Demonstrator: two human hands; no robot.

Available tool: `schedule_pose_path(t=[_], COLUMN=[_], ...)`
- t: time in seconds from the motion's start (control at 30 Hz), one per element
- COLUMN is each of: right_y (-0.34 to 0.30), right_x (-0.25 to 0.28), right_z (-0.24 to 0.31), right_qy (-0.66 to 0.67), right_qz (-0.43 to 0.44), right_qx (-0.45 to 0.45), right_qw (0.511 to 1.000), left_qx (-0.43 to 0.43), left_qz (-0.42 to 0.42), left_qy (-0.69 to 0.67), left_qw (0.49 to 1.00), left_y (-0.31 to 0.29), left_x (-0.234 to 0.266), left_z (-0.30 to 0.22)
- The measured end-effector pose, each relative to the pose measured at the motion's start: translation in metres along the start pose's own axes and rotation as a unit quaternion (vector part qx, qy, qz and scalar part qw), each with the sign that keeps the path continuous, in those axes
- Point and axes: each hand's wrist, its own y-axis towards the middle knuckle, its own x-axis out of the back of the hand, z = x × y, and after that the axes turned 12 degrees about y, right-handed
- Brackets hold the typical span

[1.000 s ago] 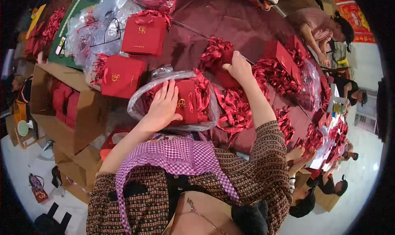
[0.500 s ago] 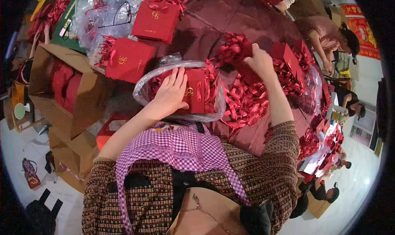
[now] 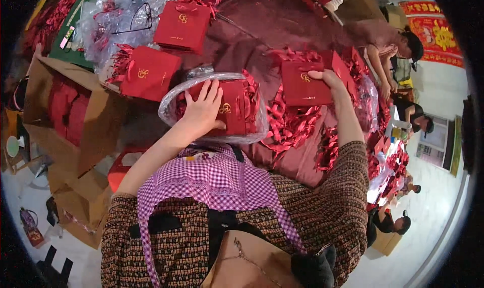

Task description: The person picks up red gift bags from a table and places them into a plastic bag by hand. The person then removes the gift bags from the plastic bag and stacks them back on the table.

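Note:
My left hand (image 3: 201, 109) lies flat with fingers spread on a stack of red gift bags (image 3: 233, 109) wrapped in a clear plastic bag (image 3: 254, 121) at the table's near edge. My right hand (image 3: 330, 81) grips a single flat red gift bag (image 3: 301, 84) with a gold emblem, lifted over a heap of red ribbon handles (image 3: 290, 126). Both forearms reach up from my patterned sleeves.
More red gift bags (image 3: 148, 74) (image 3: 182, 23) lie on the dark red tablecloth (image 3: 262, 26) with crumpled clear plastic (image 3: 108, 21). Open cardboard boxes (image 3: 65, 106) holding red items stand at the left. Other people (image 3: 398, 46) work along the table's right side.
My right hand has lifted one red gift bag out of the ribbon heap and now holds it flat. My left hand stays pressed on the plastic-wrapped stack.

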Motion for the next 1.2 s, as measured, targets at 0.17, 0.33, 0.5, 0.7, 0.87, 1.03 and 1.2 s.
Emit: schedule_pose_path(t=[0.17,0.33,0.5,0.7,0.87,1.03,1.2], right_y=[-0.001,-0.006,-0.006,-0.020,-0.029,-0.045,0.013], right_x=[0.024,0.003,0.000,-0.015,-0.025,-0.074,-0.083], right_z=[-0.059,-0.101,-0.118,-0.116,-0.085,-0.040,-0.077], right_qy=[0.203,0.340,0.384,0.401,0.386,0.349,0.363], right_qz=[-0.031,0.094,0.137,0.124,-0.072,-0.173,-0.118], right_qx=[0.034,0.069,0.070,0.071,0.175,0.485,0.632], right_qw=[0.978,0.933,0.910,0.905,0.903,0.783,0.675], left_qx=[-0.016,-0.007,-0.010,-0.004,-0.006,-0.001,-0.004], left_qz=[0.007,-0.030,-0.014,-0.011,-0.004,-0.002,-0.001], left_qy=[-0.026,-0.021,-0.012,-0.016,-0.021,-0.026,-0.019], left_qw=[1.000,0.999,1.000,1.000,1.000,1.000,1.000], left_y=[0.001,-0.002,0.001,0.000,0.001,-0.003,-0.006], left_x=[0.005,-0.003,-0.001,0.003,0.008,0.001,0.004], left_z=[-0.001,0.004,0.002,0.001,0.000,0.005,0.005])
